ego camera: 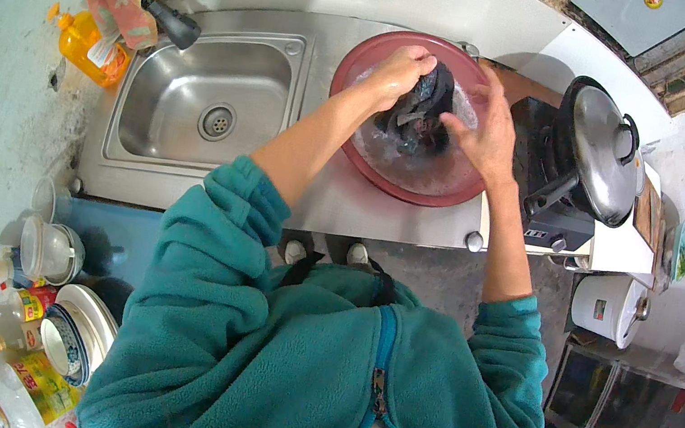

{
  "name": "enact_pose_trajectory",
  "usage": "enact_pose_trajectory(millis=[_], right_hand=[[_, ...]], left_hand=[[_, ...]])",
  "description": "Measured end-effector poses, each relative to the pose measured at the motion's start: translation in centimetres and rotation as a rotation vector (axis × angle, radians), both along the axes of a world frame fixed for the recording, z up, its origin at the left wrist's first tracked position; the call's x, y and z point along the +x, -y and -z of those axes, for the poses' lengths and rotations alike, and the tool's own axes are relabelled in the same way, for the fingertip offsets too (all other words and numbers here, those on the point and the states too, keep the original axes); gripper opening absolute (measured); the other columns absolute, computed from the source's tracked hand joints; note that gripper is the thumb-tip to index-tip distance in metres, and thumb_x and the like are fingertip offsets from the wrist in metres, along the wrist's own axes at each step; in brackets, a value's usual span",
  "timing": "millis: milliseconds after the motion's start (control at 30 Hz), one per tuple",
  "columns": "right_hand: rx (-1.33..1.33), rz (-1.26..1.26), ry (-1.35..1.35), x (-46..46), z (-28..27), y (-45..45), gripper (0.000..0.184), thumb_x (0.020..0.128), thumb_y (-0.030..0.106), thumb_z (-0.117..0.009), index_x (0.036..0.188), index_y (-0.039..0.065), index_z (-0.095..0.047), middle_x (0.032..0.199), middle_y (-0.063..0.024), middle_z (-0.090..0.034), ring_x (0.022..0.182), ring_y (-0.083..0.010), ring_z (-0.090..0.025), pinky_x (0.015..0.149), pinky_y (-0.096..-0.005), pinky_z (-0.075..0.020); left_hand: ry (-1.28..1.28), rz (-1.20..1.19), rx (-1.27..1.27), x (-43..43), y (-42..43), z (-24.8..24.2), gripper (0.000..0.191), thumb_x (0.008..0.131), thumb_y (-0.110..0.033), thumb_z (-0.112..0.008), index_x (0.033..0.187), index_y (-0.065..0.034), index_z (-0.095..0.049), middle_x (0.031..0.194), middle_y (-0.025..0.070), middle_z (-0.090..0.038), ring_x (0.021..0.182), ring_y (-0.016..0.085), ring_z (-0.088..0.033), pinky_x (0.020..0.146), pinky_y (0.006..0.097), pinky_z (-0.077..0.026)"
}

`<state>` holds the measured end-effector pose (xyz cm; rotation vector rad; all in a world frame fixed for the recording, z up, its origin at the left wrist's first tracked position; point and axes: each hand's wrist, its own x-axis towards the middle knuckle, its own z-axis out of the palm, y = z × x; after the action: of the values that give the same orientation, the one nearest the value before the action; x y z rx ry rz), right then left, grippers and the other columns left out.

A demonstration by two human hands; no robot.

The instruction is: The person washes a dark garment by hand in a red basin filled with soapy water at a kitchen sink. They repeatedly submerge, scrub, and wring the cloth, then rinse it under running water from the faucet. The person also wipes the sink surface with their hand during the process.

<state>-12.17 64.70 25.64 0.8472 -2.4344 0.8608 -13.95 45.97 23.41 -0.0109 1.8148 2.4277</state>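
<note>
A wet dark cloth [426,112] hangs into a red plastic basin [382,183] that holds cloudy, sudsy water. My left hand [401,73] pinches the cloth's upper edge between thumb and fingers, above the water. Beside the cloth, on its right, my right hand [488,130] has its fingers spread; the thumb comes close to the fabric, and nothing shows in its grasp. The lower folds of the cloth lie in the suds, so their full shape is hidden.
Left of the basin is a stainless steel sink [161,113] with a faucet [173,22] and an orange detergent bottle [93,50]. A lidded wok [600,153] stands on a gas stove [560,228] at right. Plates [104,316] and several bottles occupy the lower left.
</note>
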Motion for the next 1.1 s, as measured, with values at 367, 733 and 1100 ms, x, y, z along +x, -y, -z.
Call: enact_pose_trajectory(millis=[367, 733, 1100], right_hand=[[-0.132, 0.122, 0.31, 0.1, -0.2, 2.2, 0.047, 0.071, -0.002, -0.059, 0.115, 0.005, -0.045, 0.09, -0.0184, -0.066, 0.079, -0.0273, -0.067, 0.074, -0.0339, -0.0499], [-0.478, 0.154, -0.095, -2.1, -8.5, 2.7, 0.041, 0.076, 0.001, -0.053, 0.115, 0.009, -0.042, 0.077, -0.0154, -0.066, 0.068, -0.0323, -0.064, 0.066, -0.0387, -0.0487], [0.117, 0.325, -0.08, -3.6, -0.5, 1.8, 0.042, 0.072, -0.003, -0.053, 0.112, 0.01, -0.05, 0.081, -0.0165, -0.065, 0.071, -0.037, -0.064, 0.066, -0.047, -0.0503]], left_hand=[[-0.066, -0.033, -0.166, -0.5, 0.8, -1.1, 0.018, 0.094, -0.019, -0.048, 0.097, -0.0036, -0.056, 0.088, 0.001, -0.056, 0.08, 0.01, -0.053, 0.072, 0.0263, -0.045], [-0.549, -0.162, -1.235, 0.3, 2.0, -1.0, 0.051, 0.067, -0.015, -0.068, 0.113, -0.0016, -0.049, 0.103, 0.0204, -0.061, 0.099, 0.038, -0.057, 0.085, 0.0448, -0.045], [-0.368, -0.138, -1.401, 0.2, 4.6, 1.1, 0.022, 0.067, -0.002, -0.061, 0.087, -0.0099, -0.064, 0.094, 0.0137, -0.066, 0.085, 0.033, -0.063, 0.073, 0.0431, -0.05]])
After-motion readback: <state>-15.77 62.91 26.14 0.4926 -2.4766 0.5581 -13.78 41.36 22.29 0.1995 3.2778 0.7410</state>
